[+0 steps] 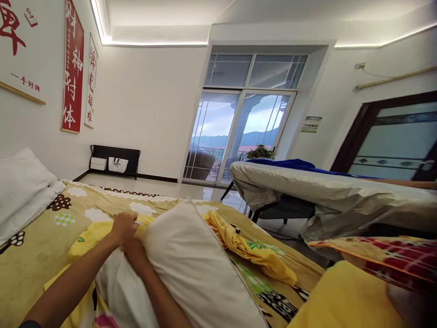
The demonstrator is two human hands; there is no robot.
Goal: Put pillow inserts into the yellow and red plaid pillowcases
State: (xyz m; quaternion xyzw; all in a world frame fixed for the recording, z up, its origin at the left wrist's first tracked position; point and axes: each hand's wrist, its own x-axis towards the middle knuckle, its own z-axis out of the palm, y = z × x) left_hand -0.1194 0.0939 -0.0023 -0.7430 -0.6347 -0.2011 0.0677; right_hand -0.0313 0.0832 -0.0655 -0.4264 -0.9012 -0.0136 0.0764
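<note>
My left hand (124,228) is closed in a fist over the bed, and a small white bit of fabric pokes out beside its fingers. Just below and touching it is my right hand (134,249), its fingers curled and partly hidden; what it grips does not show. Against my right forearm leans a plump white pillow (194,259). White fabric (124,287) bulges between my forearms. A yellow printed cloth (90,237) lies spread under and around my hands. To the pillow's right rests a crumpled yellow cloth (251,248).
The bed wears a tan patterned sheet (30,266). White pillows (23,187) are stacked at the left. A yellow cushion (348,300) and a red plaid one (385,255) sit at near right. Beyond stand a covered table (327,191) and a dark chair (287,209).
</note>
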